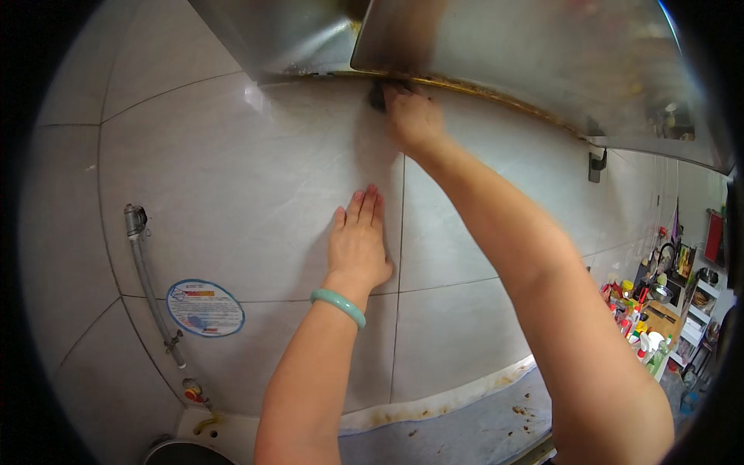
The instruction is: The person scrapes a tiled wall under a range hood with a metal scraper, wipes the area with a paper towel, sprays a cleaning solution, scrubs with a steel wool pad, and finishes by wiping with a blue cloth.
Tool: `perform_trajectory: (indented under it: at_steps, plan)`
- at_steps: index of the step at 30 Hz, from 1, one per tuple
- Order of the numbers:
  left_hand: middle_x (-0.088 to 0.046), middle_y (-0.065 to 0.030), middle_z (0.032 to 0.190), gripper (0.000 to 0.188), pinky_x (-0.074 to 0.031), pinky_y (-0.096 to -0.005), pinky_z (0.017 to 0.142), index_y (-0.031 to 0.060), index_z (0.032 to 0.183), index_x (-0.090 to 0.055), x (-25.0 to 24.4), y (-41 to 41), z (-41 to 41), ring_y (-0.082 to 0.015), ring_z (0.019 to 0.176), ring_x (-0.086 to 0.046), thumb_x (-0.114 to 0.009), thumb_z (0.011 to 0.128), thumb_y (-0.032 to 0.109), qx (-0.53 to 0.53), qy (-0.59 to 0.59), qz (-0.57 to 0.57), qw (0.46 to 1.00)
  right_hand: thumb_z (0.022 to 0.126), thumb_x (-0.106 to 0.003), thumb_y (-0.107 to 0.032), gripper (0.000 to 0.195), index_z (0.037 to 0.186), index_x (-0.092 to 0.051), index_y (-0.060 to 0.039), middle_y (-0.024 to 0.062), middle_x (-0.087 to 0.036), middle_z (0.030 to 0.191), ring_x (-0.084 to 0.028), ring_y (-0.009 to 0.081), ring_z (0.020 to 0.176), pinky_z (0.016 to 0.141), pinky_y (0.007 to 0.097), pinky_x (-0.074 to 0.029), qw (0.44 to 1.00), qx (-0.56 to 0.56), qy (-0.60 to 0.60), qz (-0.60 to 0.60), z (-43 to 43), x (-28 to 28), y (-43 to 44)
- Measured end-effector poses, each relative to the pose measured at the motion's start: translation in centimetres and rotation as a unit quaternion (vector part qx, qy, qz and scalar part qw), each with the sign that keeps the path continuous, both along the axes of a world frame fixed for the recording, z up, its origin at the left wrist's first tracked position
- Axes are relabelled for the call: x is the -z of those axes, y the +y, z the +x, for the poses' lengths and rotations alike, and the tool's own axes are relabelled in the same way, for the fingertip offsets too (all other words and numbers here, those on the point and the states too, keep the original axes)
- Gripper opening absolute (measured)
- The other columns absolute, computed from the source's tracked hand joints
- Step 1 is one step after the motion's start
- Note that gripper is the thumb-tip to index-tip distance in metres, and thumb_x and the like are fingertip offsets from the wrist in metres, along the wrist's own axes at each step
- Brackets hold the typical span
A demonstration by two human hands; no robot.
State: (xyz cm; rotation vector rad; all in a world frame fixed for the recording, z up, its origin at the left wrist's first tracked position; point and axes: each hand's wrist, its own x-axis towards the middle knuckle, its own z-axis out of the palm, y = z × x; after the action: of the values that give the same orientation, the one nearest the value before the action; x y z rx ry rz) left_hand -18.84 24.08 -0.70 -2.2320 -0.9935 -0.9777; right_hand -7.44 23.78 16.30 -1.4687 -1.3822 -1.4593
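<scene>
My left hand [357, 244], with a green bangle [338, 308] on its wrist, lies flat against the grey tiled wall [244, 174] and holds nothing. Higher up, my right hand [414, 116] reaches to the wall just under the lower edge of a metal range hood [511, 52]. Its fingers press on a dark scrubbing pad [378, 96], which touches the tile; the fingertips are partly hidden and blurred. Yellow-brown grime [465, 88] runs along the hood's edge above this hand.
At left are a grey gas hose [145, 279], an oval sticker with writing [206, 308] and a valve with a red part [193, 393]. Stained foil-like sheeting [465, 421] covers the counter below. A black hook [596, 167] hangs at right, beyond it bottles [642, 343] and a cutting board [660, 318].
</scene>
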Motion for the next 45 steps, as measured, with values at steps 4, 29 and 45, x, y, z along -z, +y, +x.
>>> perform_trajectory:
  at_steps: [4, 29, 45]
  plan:
    - [-0.018, -0.0098, 0.154, 0.096, -0.023, -0.0403, 0.114, 0.0029, 0.146, -0.019, 0.5, 0.5, 0.6, -0.0244, 0.142, -0.018, -0.072, 0.071, 0.032, 0.008, -0.009, 0.013, 1.0, 0.083, -0.043, -0.01, 0.033, 0.113, -0.058, -0.0114, 0.0074, -0.062, 0.115, -0.054, 0.0302, 0.111, 0.091, 0.046, -0.043, 0.998, -0.01, 0.015, -0.064, -3.2, -0.7, 1.3]
    - [-0.015, -0.0079, 0.155, 0.09, -0.021, -0.039, 0.114, 0.0038, 0.148, -0.015, 0.3, 0.0, 0.7, -0.0223, 0.142, -0.016, -0.064, 0.077, 0.032, -0.029, 0.034, -0.005, 0.999, 0.083, -0.049, -0.011, 0.023, 0.105, -0.057, -0.0088, 0.0069, -0.058, 0.119, -0.062, 0.0304, 0.1, 0.081, 0.0426, -0.05, 0.989, -0.1, 0.042, -0.1, -5.9, 0.2, 2.4]
    - [-0.016, -0.0102, 0.154, 0.095, -0.023, -0.0413, 0.113, 0.002, 0.146, -0.017, 0.3, 0.1, 0.4, -0.0254, 0.142, -0.018, -0.071, 0.073, 0.031, -0.012, 0.008, 0.01, 1.0, 0.085, -0.044, -0.011, 0.026, 0.108, -0.056, -0.0076, 0.0107, -0.061, 0.113, -0.064, 0.0328, 0.095, 0.076, 0.0459, -0.051, 0.992, -0.101, -0.027, -0.069, -3.3, 0.5, 0.6]
